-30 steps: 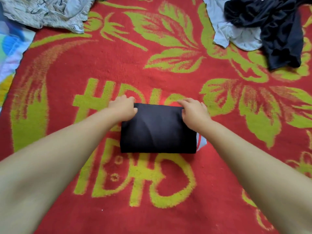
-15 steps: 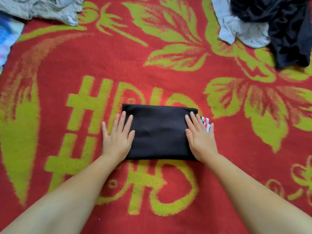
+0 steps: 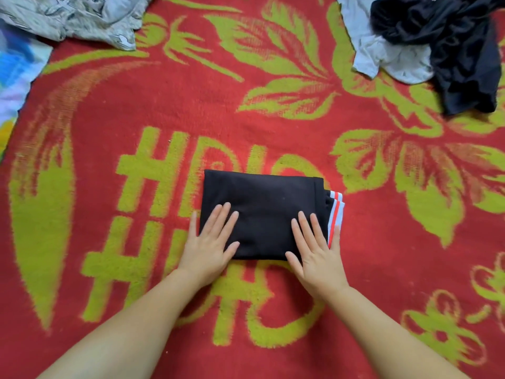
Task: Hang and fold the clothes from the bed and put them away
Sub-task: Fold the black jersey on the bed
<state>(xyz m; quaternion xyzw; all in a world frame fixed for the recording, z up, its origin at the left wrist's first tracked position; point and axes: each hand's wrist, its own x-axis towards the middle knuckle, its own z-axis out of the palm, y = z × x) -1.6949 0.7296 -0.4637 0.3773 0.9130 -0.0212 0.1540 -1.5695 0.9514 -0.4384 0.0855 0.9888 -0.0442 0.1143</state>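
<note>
1. Compared with half a second before, both hands had slid inward and down the folded black garment (image 3: 262, 212). The left hand (image 3: 210, 247) now lay with most of its fingers on the cloth rather than at its left edge, and the right hand (image 3: 318, 255) sat lower, over the corner at 5 o'clock.
2. A second before, the hands had been curled at the far edge of the bundle. Now both lay flat with straight, spread fingers, pressing the cloth and gripping nothing.
3. More of the white-and-orange striped trim (image 3: 335, 214) showed at the garment's 3 o'clock side than in the earlier frames.
4. The garment itself stayed a neat rectangle in the middle of the red blanket (image 3: 273, 119) with its yellow-green leaves and letters, spread over the bed.
5. At 1 o'clock, a crumpled dark garment (image 3: 459, 50) lay partly on a pale grey garment (image 3: 382, 47); both ran off the top edge.
6. At 11 o'clock, a patterned light cloth (image 3: 76, 17) was cut off by the frame, and I couldn't tell what kind of piece it was.
7. At 9 o'clock, a blurred blue and white fabric (image 3: 16, 75) showed beyond the blanket's edge, too smeared to make out.
8. The palms hid the near corners of the fold.
</note>
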